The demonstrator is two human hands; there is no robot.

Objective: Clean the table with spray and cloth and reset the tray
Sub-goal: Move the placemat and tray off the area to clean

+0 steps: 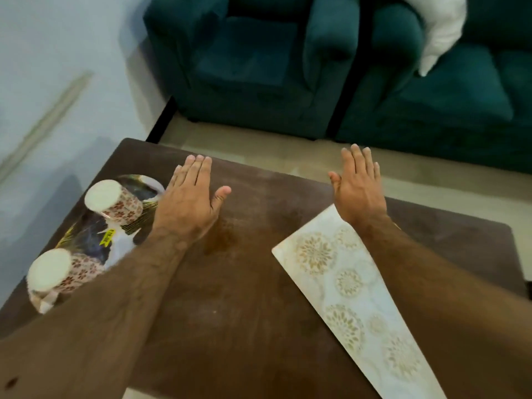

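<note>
A dark brown table [247,283] fills the lower view, with a brownish stain [221,240] near its middle. A dark patterned tray [95,240] lies at the left and carries two upturned floral cups [115,201] [57,273]. My left hand [191,201] hovers flat over the table beside the tray, fingers together, holding nothing. My right hand [358,188] is spread flat over the far table edge, also empty. A white patterned cloth [354,295] lies on the table under my right forearm. No spray bottle is visible.
Two teal armchairs [259,67] [449,90] stand beyond the table, one with a white cushion [440,30]. A pale wall [57,82] runs along the left. Beige floor [259,151] separates table and chairs.
</note>
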